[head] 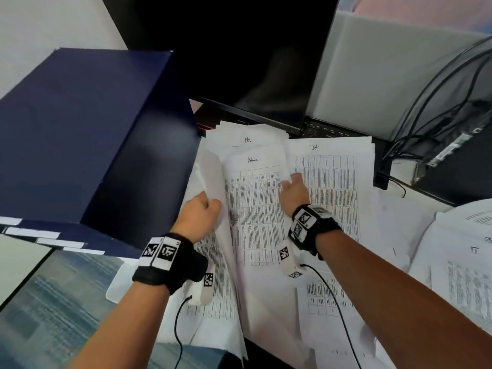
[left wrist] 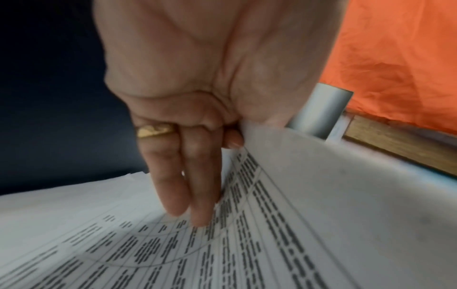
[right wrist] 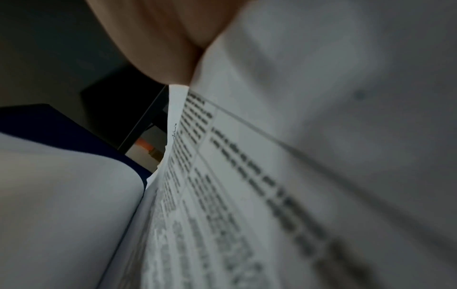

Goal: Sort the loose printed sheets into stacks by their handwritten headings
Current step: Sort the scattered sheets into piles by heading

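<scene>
The head camera looks down and forward from above onto the spread of printed sheets (head: pixel 255 209), both forearms in frame. The left wrist view sits close under the palm, facing along the fingers (left wrist: pixel 185 185) onto those sheets (left wrist: pixel 173 254). The right wrist view is nearer still, pressed to the same sheets (right wrist: pixel 247 195) — blurred.

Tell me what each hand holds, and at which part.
The left hand grips a lifted sheet at its lower edge. The right hand grips the right edge of the Admin sheet.

White sheets (head: pixel 255 209), black table print; navy box (head: pixel 80 129); black wristbands (head: pixel 170 265), checkered tags.
</scene>
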The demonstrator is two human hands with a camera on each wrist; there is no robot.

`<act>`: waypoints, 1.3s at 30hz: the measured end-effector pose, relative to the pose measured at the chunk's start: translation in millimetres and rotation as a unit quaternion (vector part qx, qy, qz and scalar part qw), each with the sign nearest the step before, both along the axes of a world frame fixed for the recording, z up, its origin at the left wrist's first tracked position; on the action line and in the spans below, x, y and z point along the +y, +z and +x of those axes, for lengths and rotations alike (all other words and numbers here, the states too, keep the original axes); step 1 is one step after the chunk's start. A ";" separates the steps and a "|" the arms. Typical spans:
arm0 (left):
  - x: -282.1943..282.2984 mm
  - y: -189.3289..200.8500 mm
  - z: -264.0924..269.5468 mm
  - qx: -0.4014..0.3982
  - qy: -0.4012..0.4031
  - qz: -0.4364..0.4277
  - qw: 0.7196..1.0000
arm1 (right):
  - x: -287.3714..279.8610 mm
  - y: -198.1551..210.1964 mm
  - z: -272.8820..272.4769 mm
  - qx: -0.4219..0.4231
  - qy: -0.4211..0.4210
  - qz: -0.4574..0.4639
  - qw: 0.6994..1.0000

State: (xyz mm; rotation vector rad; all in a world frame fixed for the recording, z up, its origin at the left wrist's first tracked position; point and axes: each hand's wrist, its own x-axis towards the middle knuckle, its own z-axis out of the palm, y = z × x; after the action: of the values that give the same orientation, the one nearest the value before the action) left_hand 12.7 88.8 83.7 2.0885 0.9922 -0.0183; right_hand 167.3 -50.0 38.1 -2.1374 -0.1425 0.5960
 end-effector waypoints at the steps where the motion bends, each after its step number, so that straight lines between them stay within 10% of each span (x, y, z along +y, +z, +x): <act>1: -1.4 1.2 0.6 0.001 -0.004 0.005 1.000 | 5.9 -2.4 -0.6 -0.002 -0.004 0.002 1.000; 18: -4.6 -14.6 29.1 0.068 -0.088 0.005 0.994 | 27.6 -20.9 4.2 -0.010 0.143 -0.128 0.981; 35: -26.5 -37.2 53.6 0.148 -0.134 0.102 0.975 | 11.9 -11.9 26.6 -0.035 0.147 -0.169 0.974; 39: -32.7 -44.9 55.6 0.129 -0.146 0.112 0.974 | -24.5 -15.1 55.7 -0.082 0.023 -0.208 0.974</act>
State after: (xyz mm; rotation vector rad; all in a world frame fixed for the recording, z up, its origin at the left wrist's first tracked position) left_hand 68.3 56.0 38.8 2.4715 0.8566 -0.3505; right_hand 223.0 -74.5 22.9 -2.5977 -0.1713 0.5075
